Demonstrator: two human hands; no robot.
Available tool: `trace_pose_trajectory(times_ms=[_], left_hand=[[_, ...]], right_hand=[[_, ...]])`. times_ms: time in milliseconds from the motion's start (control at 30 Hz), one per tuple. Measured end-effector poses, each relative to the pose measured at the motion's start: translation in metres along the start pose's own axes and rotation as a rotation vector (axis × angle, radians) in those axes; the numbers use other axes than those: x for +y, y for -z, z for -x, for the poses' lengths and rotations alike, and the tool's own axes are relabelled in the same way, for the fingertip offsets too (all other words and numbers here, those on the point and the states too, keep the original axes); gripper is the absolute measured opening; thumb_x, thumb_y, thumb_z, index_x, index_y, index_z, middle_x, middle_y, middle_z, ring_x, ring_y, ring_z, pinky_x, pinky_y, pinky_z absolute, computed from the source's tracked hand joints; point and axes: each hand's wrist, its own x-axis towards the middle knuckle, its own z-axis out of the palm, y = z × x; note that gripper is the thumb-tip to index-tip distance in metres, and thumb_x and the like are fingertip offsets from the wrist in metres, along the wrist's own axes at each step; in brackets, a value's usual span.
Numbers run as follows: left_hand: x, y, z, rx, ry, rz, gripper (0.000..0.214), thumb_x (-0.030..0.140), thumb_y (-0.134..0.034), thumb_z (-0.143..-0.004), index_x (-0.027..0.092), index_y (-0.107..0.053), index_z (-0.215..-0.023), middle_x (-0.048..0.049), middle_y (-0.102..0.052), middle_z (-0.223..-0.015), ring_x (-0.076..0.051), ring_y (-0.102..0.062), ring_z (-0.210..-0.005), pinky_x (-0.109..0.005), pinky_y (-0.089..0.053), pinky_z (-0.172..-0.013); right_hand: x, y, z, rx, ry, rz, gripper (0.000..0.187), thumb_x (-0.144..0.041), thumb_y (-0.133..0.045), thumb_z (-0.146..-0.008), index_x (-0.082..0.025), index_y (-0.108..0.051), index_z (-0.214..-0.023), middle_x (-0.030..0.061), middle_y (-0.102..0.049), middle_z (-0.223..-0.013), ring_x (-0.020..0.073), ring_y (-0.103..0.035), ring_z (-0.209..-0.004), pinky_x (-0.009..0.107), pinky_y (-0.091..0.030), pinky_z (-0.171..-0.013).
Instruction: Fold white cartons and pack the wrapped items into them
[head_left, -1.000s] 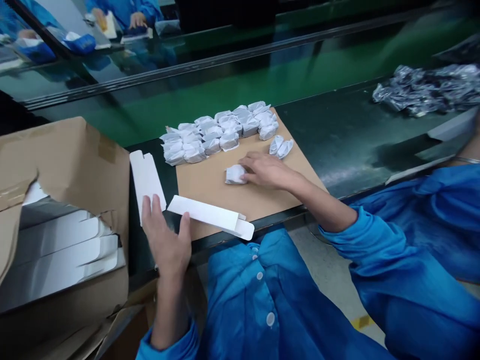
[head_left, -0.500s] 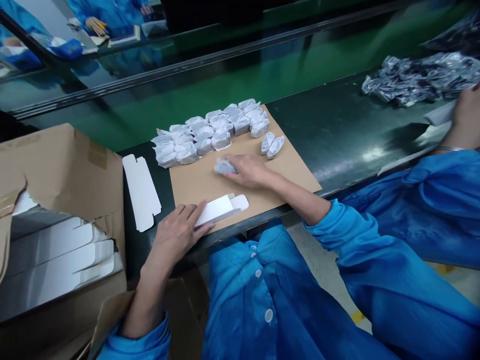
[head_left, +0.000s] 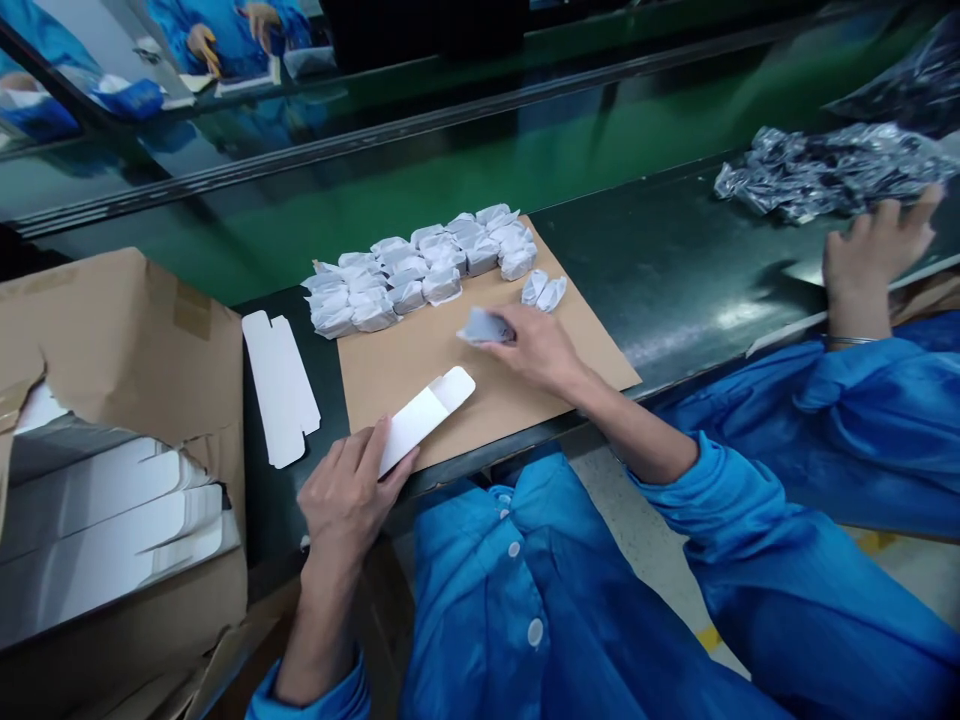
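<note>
1. The left hand (head_left: 349, 490) pinches the box (head_left: 420, 422) at the near edge of the board (head_left: 390, 370); its far-right flap is out, contents hidden.
2. The right hand (head_left: 517, 335) pinches a blurred packet (head_left: 480, 327) over the board, just beyond the box.
3. The carton (head_left: 150, 365) at left holds flat blanks (head_left: 97, 545); one loose blank (head_left: 281, 390) lies just right.
4. More packets (head_left: 409, 270) crowd the board's far side.

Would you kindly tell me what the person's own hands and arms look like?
Neither grip is gloved: the left hand and right hand are uncovered. The left sleeve and right sleeve are bright blue, creased fabric, bunched up.
</note>
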Motion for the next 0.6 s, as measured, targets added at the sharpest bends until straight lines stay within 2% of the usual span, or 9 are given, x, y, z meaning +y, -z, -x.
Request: trace_pose_trajectory(times_ms=[67,100,200,300,367,433,500,600], left_hand=[[0.004,0.004,0.003,0.068,-0.050,-0.068,0.055,0.040,-0.071,-0.081,0.017,-0.059,-0.129,-0.0098,-0.073,-0.096,-0.023,-0.064,-0.078,-0.031,-0.041,-0.064],[0.006,0.007,0.004,0.101,-0.066,-0.091,0.056,0.039,-0.072,-0.080,0.015,-0.059,-0.128,-0.0101,-0.073,-0.094,-0.023,-0.064,-0.076,-0.031,-0.041,-0.063],[0.011,0.014,0.006,0.154,-0.093,-0.136,0.054,0.037,-0.076,-0.077,0.011,-0.061,-0.122,-0.0104,-0.073,-0.092,-0.021,-0.063,-0.073,-0.030,-0.041,-0.062],[0.014,0.020,0.009,0.100,-0.177,-0.115,0.052,0.035,-0.077,-0.076,0.011,-0.062,-0.120,-0.0098,-0.074,-0.092,-0.021,-0.063,-0.074,-0.030,-0.043,-0.064],[0.015,0.022,0.013,0.078,-0.208,-0.067,0.052,0.035,-0.077,-0.076,0.011,-0.062,-0.120,-0.0098,-0.074,-0.092,-0.021,-0.064,-0.075,-0.029,-0.044,-0.065],[0.015,0.024,0.016,0.099,-0.193,-0.026,0.056,0.034,-0.079,-0.075,0.010,-0.061,-0.122,-0.0113,-0.073,-0.092,-0.021,-0.064,-0.076,-0.029,-0.045,-0.067],[0.013,0.025,0.019,0.152,-0.173,0.002,0.059,0.033,-0.080,-0.073,0.010,-0.060,-0.124,-0.0131,-0.073,-0.093,-0.022,-0.064,-0.077,-0.029,-0.045,-0.067],[0.012,0.026,0.020,0.188,-0.180,0.013,0.059,0.032,-0.080,-0.074,0.010,-0.060,-0.124,-0.0139,-0.073,-0.093,-0.023,-0.065,-0.077,-0.030,-0.044,-0.066]], right_hand=[[-0.013,0.008,0.012,0.170,0.030,-0.082,0.042,-0.034,-0.063,-0.090,-0.010,-0.057,-0.125,0.0144,-0.064,-0.117,0.0251,-0.059,-0.108,0.039,-0.048,-0.095],[-0.020,0.011,0.019,0.172,0.111,-0.105,0.041,-0.033,-0.061,-0.091,-0.010,-0.056,-0.125,0.0145,-0.064,-0.116,0.0249,-0.059,-0.109,0.040,-0.049,-0.094],[-0.035,0.015,0.040,-0.071,0.352,-0.136,0.035,-0.024,-0.058,-0.092,-0.009,-0.056,-0.124,0.0150,-0.064,-0.116,0.0240,-0.059,-0.108,0.039,-0.052,-0.093],[-0.035,0.022,0.048,-0.313,0.471,-0.163,0.035,-0.016,-0.056,-0.091,-0.012,-0.056,-0.126,0.0130,-0.062,-0.120,0.0226,-0.058,-0.109,0.040,-0.052,-0.094],[-0.035,0.029,0.045,-0.400,0.529,-0.200,0.036,-0.012,-0.052,-0.091,-0.014,-0.056,-0.126,0.0127,-0.060,-0.124,0.0222,-0.056,-0.111,0.041,-0.052,-0.095],[-0.038,0.036,0.041,-0.413,0.475,-0.285,0.038,-0.009,-0.051,-0.089,-0.015,-0.055,-0.126,0.0134,-0.058,-0.126,0.0215,-0.055,-0.115,0.039,-0.051,-0.095],[-0.045,0.040,0.040,-0.386,0.301,-0.437,0.038,-0.008,-0.055,-0.086,-0.016,-0.055,-0.123,0.0114,-0.059,-0.120,0.0187,-0.058,-0.111,0.034,-0.053,-0.091],[-0.055,0.038,0.046,-0.362,0.068,-0.605,0.029,-0.009,-0.059,-0.084,-0.017,-0.060,-0.112,0.0058,-0.066,-0.108,0.0140,-0.065,-0.094,0.028,-0.056,-0.084]])
